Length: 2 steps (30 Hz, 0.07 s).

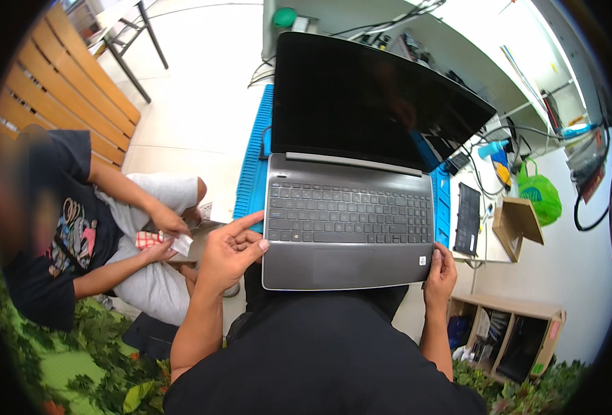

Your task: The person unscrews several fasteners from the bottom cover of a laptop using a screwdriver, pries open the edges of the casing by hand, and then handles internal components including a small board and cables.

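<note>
An open grey laptop [361, 265] lies in front of me, its black screen [354, 97] dark and tilted back. My left hand [231, 254] grips the left edge of the base, thumb on the front part beside the keyboard and index finger stretched along the side. At the right front corner, my right hand [441, 274] holds the base with its thumb and curled fingers. The far part of the laptop is over a blue work mat [253, 162], while its front edge reaches my body. What the fingers do underneath is hidden.
On the bench at right are a flat black laptop battery [466, 220], cables, an open cardboard box [506, 228] and a green bag [540, 195]. A low wooden shelf [510, 304] stands below. At left, a seated person [129, 256] holds a red-checked packet [149, 239].
</note>
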{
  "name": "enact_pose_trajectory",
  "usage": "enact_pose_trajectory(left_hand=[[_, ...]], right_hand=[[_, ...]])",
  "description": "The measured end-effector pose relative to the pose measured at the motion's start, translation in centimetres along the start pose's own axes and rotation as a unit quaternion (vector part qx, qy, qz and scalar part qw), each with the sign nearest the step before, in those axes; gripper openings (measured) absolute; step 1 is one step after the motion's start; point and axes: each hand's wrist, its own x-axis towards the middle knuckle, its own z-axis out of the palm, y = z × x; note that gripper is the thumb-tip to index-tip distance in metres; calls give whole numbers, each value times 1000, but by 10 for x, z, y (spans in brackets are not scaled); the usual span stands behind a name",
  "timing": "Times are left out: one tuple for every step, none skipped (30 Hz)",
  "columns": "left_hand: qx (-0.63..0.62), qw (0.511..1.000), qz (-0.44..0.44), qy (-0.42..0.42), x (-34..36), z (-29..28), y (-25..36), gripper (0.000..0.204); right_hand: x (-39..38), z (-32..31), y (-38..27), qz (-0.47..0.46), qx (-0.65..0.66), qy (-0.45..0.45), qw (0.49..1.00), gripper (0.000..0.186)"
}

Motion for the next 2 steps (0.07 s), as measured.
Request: enact_pose_trajectory(left_hand=[[-18,1000,0,-13,1,-2,1,60],[-10,1000,7,-28,2,-3,1,60]], right_hand=[[1,-2,8,-9,-1,0,1000,30],[3,-2,16,-11,8,-3,1000,31]])
